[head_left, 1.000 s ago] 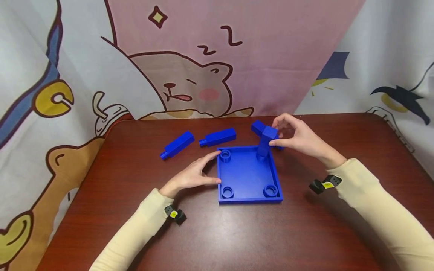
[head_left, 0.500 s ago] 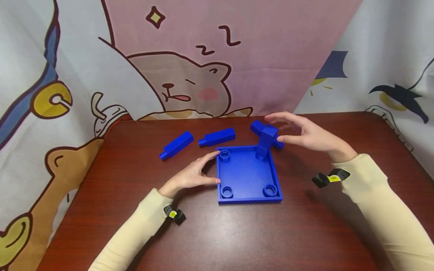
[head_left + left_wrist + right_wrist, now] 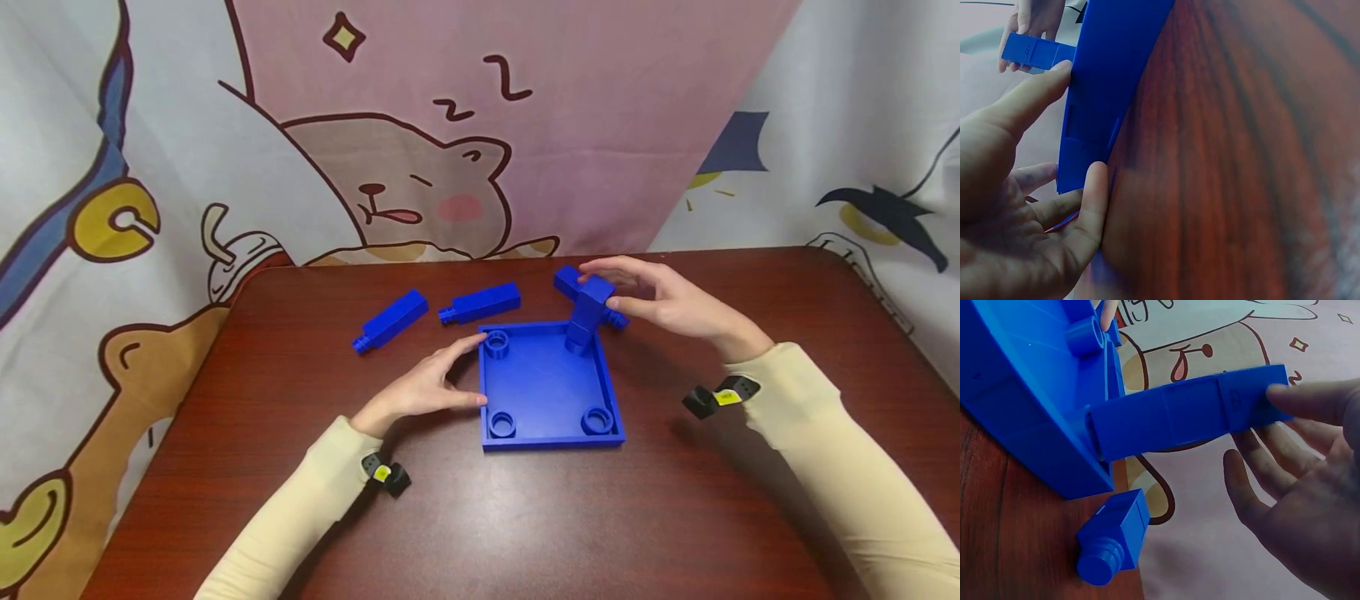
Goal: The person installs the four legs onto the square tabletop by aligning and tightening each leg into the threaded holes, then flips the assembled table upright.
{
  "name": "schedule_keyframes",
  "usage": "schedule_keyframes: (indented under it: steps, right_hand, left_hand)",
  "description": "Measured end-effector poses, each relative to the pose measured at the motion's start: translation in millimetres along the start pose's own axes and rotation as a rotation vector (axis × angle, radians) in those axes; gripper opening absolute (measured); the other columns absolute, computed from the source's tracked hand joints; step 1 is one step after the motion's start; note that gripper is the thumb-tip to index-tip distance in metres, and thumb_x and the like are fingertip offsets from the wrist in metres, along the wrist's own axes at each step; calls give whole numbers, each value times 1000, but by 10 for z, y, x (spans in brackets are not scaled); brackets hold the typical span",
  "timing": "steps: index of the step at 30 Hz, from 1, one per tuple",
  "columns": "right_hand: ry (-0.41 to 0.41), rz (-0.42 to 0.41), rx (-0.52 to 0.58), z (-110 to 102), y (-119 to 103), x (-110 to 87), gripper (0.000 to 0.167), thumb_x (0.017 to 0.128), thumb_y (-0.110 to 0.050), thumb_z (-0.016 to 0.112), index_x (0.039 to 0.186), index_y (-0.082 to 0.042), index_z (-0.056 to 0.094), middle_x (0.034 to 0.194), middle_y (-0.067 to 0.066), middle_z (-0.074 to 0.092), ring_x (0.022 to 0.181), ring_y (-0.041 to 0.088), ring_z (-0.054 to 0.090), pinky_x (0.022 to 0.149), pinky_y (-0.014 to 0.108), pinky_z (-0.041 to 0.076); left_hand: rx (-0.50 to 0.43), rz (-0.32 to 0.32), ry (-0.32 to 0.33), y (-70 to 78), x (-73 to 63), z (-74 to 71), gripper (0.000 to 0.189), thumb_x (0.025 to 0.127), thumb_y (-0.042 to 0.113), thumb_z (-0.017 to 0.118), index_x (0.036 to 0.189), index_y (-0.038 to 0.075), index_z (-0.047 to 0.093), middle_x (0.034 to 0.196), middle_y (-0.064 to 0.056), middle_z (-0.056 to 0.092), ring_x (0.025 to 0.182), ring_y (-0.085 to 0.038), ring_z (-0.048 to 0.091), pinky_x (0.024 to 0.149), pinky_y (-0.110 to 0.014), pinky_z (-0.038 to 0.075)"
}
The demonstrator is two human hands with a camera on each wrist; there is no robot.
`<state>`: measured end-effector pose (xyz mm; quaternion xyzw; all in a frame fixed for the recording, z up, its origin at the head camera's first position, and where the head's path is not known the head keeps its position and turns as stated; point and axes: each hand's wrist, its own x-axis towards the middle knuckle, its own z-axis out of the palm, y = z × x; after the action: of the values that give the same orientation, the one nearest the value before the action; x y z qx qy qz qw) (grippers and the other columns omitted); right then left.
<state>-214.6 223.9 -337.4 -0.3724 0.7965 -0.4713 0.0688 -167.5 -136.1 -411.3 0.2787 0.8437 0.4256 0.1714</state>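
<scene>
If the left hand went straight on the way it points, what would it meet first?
The blue square tray: the fingers of the left hand appear to touch its left wall, leaving no visible gap.

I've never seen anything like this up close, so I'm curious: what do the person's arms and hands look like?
The left sleeve and right sleeve are long, plain and pale cream. The left hand and right hand wear no gloves. The left camera and right camera are small and black, each with a bright yellow patch.
</scene>
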Motion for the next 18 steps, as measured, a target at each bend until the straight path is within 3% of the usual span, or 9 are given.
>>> schedule_keyframes:
  steps: [5, 8, 14, 18]
  right_hand:
    - [136, 151, -50, 66, -31, 0, 35, 84, -4, 74, 117, -4, 61, 112, 9, 64, 101, 14, 60, 83, 24, 49]
    - [200, 190, -48, 115, -51, 0, 36, 80, -4, 79, 110, -3, 60, 108, 9, 63, 95, 15, 60, 81, 25, 50]
    - [257, 216, -50, 168, -57, -17, 37, 78, -4, 80, 107, -3, 58, 105, 10, 64, 90, 16, 60, 78, 24, 49]
    - [187, 189, -33, 140, -61, -23, 52, 80, -5, 79, 124, -5, 52, 119, 12, 58, 102, 20, 56, 84, 26, 47]
  left_hand:
    - [14, 8, 13, -9, -2, -1, 87, 80, 28, 80, 151, 15, 31, 152, -9, 35, 97, -19, 62, 101, -44, 39]
    - [23, 10, 16, -5, -2, -4, 88, 80, 29, 80, 151, 15, 31, 152, -9, 35, 112, -23, 54, 103, -45, 37]
    - [31, 5, 10, 8, -1, -3, 88, 80, 29, 80, 152, 16, 31, 152, -7, 35, 118, -23, 51, 105, -43, 34]
    - [26, -8, 0, 22, -6, -8, 89, 80, 28, 80, 152, 16, 29, 152, -6, 34, 105, -19, 59, 103, -43, 36]
